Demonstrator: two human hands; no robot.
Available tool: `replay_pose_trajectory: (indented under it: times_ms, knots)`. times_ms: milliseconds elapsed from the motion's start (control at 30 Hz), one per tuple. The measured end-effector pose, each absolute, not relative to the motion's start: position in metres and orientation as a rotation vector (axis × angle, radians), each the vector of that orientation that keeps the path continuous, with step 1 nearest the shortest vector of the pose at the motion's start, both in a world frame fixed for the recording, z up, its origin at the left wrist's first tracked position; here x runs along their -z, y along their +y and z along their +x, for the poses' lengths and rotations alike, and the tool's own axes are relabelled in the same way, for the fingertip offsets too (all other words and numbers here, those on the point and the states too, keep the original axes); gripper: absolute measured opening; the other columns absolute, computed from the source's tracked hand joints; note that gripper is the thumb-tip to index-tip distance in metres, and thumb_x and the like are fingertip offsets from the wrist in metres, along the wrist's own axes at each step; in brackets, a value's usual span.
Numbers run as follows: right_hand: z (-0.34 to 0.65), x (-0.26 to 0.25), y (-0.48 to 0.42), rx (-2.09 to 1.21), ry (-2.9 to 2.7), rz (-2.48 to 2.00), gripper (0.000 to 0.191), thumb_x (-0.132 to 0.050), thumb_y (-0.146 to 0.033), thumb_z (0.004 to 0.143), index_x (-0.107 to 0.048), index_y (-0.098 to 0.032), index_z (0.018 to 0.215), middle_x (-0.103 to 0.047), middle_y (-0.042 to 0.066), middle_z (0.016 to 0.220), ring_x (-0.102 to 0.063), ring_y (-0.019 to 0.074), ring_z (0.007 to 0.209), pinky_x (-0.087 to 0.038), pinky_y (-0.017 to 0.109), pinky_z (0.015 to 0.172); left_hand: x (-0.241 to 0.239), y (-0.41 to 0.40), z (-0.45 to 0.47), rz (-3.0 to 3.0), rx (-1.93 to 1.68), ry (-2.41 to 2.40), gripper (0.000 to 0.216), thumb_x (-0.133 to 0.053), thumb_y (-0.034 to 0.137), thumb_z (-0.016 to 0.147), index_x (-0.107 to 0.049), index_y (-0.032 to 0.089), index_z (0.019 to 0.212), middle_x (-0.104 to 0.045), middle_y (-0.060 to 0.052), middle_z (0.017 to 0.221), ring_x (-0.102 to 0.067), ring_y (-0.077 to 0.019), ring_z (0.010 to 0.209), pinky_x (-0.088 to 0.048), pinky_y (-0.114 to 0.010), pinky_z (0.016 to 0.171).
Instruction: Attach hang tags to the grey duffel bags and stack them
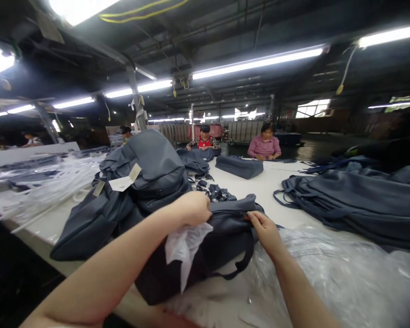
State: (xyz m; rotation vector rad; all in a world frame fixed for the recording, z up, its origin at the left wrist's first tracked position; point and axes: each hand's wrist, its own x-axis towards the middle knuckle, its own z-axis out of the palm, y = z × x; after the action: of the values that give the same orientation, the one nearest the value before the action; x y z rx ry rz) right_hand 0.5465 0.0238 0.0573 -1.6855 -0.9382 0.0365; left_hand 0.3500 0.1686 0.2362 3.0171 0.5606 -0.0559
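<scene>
A dark blue-grey backpack (222, 248) lies tilted on the table in front of me, its black strap looping toward the right. My left hand (195, 208) is closed at the top edge of this backpack, with its fingertips partly hidden. Below that hand hangs a crumpled white sheet (186, 248), thin like tissue or plastic; I cannot tell whether the fingers also grip it. My right hand (262, 227) pinches the backpack's upper edge near the right end of its zipper. Left of both hands sits a fuller backpack (157, 166) with white paper tags (122, 183).
Clear plastic bags (338, 273) spread over the right front of the white table (256, 190). More backpacks (355, 200) are piled at right. Small dark straps (218, 192) lie beyond my hands. A person in pink (264, 146) and one in a red apron (205, 142) sit opposite.
</scene>
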Motion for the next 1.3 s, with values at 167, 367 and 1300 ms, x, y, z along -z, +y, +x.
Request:
replay_pose_trajectory:
  times_ms: [167,367,1300]
  knots:
    - [0.537,-0.057,0.034,-0.014,-0.977,-1.719,0.044,-0.046,-0.055,0.089,-0.068,-0.018,0.082,-0.072,0.008,0.086,-0.064,0.0246,0.085,-0.046,0.034,0.079,-0.215,0.242,0.261,2.78,0.089,0.686,0.027,-0.054,0.041,0.077,-0.056,0.019,0.062,-0.052,0.001,0.058,-0.05,-0.0164,0.06,-0.034,-0.026,0.055]
    - [0.532,-0.05,0.048,0.064,-0.949,-1.758,0.045,-0.045,-0.055,0.088,-0.069,-0.017,0.085,-0.072,0.009,0.086,-0.063,0.0244,0.084,-0.046,0.036,0.079,-0.133,0.304,0.129,1.915,-0.281,1.176,0.048,-0.073,0.062,0.051,-0.053,0.019,0.06,-0.047,0.003,0.055,-0.042,-0.0146,0.052,-0.03,-0.024,0.049]
    - [0.348,-0.087,0.037,-0.03,-1.562,-1.215,0.048,-0.045,-0.004,0.082,-0.064,-0.025,0.121,-0.066,0.006,0.098,-0.065,0.0162,0.085,-0.052,0.024,0.072,-0.093,0.164,0.159,2.146,-1.291,0.7,0.038,-0.043,0.048,0.094,-0.062,0.021,0.114,-0.066,-0.009,0.111,-0.063,-0.0244,0.099,-0.049,-0.037,0.088]
